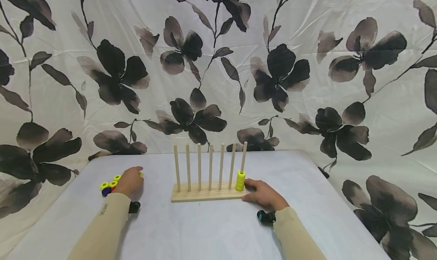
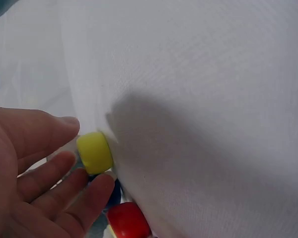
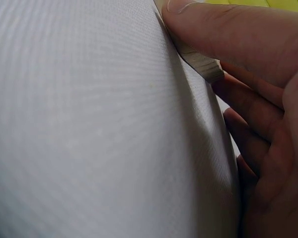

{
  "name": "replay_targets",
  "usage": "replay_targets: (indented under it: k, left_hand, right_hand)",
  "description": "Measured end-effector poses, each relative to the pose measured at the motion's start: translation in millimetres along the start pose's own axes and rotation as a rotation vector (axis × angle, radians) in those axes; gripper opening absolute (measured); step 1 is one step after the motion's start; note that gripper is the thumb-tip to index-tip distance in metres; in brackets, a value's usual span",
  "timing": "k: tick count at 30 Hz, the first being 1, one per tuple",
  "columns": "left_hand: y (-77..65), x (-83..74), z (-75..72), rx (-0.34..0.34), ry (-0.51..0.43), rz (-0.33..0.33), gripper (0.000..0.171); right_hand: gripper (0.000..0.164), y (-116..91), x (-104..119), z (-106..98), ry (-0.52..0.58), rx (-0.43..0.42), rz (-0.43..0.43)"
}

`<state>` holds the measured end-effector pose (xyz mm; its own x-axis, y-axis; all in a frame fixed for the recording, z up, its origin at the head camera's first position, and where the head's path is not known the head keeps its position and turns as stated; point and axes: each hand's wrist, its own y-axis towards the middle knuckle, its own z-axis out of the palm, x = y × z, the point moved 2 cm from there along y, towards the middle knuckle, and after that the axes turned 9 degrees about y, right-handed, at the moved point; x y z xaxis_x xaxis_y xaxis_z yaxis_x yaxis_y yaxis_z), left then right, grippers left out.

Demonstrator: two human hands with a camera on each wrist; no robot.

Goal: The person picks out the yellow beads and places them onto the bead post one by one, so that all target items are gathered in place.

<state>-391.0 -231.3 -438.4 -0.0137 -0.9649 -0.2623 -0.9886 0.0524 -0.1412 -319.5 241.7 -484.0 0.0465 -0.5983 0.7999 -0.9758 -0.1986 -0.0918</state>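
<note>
My left hand point(image 1: 129, 181) is at the left of the table beside a small group of beads. In the left wrist view its thumb and fingers point(image 2: 92, 206) are spread around a yellow bead point(image 2: 95, 152), with no firm pinch showing. A red bead point(image 2: 128, 220) and a partly hidden blue one lie just below. At the right, my right hand point(image 1: 264, 193) holds the end of a wooden base point(image 1: 208, 195), its thumb along the front edge and its fingers behind. Several upright pegs point(image 1: 199, 167) stand on that base. Yellow beads point(image 1: 240, 181) are stacked on the rightmost peg.
More yellow beads point(image 1: 104, 185) and a dark blue bead point(image 1: 106, 192) lie left of the left hand. A white cloth point(image 1: 205, 233) covers the table. Behind it hangs a floral curtain point(image 1: 232, 85).
</note>
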Motion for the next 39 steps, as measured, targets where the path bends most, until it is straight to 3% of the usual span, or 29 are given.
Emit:
replay_targets:
  k: [11, 24, 39]
  left_hand:
    - [-8.2, -10.3, -0.4, -0.027, 0.102, 0.043, 0.046]
    - [-7.1, -15.9, 1.5, 0.020, 0.073, -0.003, 0.033]
    - [-19.3, -24.0, 8.4, 0.038, -0.026, 0.003, 0.038]
  right_hand:
    - [0.072, 1, 0, 0, -0.005, 0.001, 0.002]
    - [0.073, 2, -2, 0, -0.022, -0.003, -0.002]
    - [0.074, 2, -1, 1, -0.013, -0.015, -0.003]
